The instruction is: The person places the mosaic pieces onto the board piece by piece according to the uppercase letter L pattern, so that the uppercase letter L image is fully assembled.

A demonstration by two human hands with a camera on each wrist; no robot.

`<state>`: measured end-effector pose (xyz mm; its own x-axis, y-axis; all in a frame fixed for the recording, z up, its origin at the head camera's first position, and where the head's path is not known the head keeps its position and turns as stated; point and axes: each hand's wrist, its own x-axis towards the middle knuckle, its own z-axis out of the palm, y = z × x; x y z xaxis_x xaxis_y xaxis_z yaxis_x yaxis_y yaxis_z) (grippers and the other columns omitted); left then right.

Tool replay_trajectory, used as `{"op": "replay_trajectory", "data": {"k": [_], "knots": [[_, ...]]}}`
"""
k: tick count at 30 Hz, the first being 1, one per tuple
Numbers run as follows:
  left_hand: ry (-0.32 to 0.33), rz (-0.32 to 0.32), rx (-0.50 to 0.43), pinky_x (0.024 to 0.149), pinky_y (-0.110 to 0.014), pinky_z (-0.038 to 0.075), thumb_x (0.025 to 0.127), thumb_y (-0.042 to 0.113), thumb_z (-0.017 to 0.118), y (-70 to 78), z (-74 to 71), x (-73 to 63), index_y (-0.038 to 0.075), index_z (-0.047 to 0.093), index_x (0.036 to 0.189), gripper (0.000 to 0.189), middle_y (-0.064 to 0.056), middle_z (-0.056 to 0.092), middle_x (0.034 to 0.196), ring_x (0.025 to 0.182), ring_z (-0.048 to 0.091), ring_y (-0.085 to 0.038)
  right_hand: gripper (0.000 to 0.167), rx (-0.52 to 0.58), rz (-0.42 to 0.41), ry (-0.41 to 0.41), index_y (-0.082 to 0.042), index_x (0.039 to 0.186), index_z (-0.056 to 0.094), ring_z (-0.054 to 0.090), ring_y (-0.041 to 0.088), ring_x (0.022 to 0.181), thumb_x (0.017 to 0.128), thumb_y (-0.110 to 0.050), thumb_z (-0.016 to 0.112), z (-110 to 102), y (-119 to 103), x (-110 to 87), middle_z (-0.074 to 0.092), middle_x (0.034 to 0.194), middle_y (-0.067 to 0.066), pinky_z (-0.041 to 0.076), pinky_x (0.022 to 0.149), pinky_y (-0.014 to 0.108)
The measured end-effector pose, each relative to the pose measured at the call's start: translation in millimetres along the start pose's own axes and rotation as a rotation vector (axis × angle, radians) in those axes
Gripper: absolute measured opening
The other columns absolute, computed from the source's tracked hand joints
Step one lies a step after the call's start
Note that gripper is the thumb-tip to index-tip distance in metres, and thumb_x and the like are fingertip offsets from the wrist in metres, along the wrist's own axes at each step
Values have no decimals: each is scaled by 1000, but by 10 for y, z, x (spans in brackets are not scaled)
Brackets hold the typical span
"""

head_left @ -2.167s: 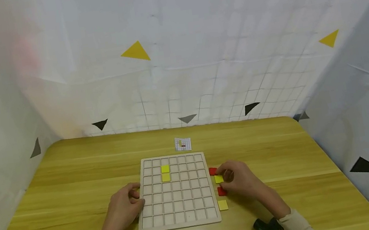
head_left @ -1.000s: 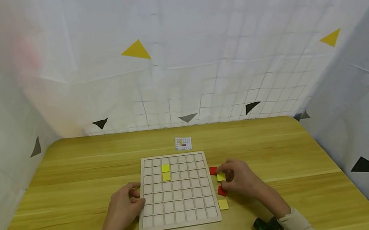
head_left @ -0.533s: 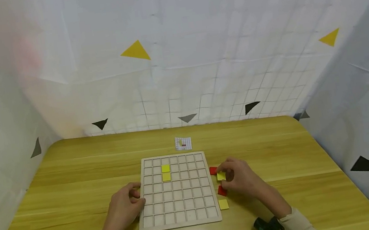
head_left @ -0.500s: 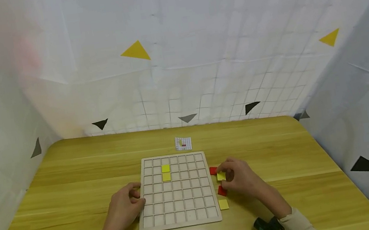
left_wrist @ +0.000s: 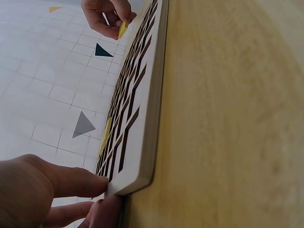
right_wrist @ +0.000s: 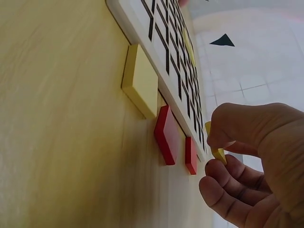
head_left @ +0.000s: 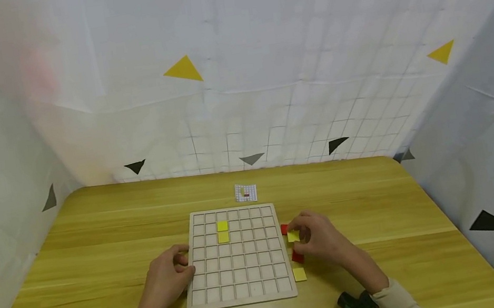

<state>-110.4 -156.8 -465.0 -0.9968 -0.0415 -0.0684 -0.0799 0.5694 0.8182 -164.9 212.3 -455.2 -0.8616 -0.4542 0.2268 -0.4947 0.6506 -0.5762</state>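
A pale wooden grid board (head_left: 245, 300) lies on the table, with two yellow tiles (head_left: 222, 231) sitting in one column of its cells. At the board's left edge, my left hand (head_left: 166, 277) grips the rim with thumb and fingers, as the left wrist view also shows. To the right of the board, my right hand (head_left: 319, 236) pinches a yellow tile (right_wrist: 219, 155) between thumb and fingertips, raised off the table. Below that hand lie two red tiles (right_wrist: 167, 135), and nearer me another yellow tile (right_wrist: 142, 83) rests beside the board.
A small printed card (head_left: 245, 192) with a coloured grid pattern lies behind the board. The wooden table (head_left: 107, 212) meets white sheets with triangle markers at the back and sides. A dark wrist device (head_left: 356, 303) sits by the right sleeve.
My right hand has taken the yellow tile from between the red ones, raised it, and now brings it slightly left toward the board. The left hand stays at the board's edge.
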Motion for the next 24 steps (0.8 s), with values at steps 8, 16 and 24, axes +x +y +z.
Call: {"op": "replay_trajectory", "data": {"k": [8, 16, 24], "knots": [[3, -5, -5, 62, -27, 52, 81, 2, 74, 2, 3, -3, -2, 63, 127, 47, -7, 62, 93, 80, 65, -16, 27, 13, -36, 5, -10, 97, 72, 57, 18, 72, 72, -2, 79, 21, -40, 28, 59, 91, -1, 49, 60, 24], [8, 5, 19, 63, -28, 52, 81, 3, 74, -4, 4, 5, -1, 63, 127, 47, -6, 62, 93, 81, 66, -15, 29, 40, -49, 0, -7, 99, 73, 58, 18, 72, 71, -2, 80, 58, -76, 56, 59, 91, -2, 49, 60, 24], [12, -3, 30, 64, -29, 52, 81, 3, 74, 6, 5, -3, -1, 63, 126, 47, -6, 63, 93, 81, 66, -15, 28, 45, -35, -11, -8, 99, 73, 57, 21, 74, 73, -3, 81, 76, -160, 95, 57, 88, 0, 49, 61, 25]]}}
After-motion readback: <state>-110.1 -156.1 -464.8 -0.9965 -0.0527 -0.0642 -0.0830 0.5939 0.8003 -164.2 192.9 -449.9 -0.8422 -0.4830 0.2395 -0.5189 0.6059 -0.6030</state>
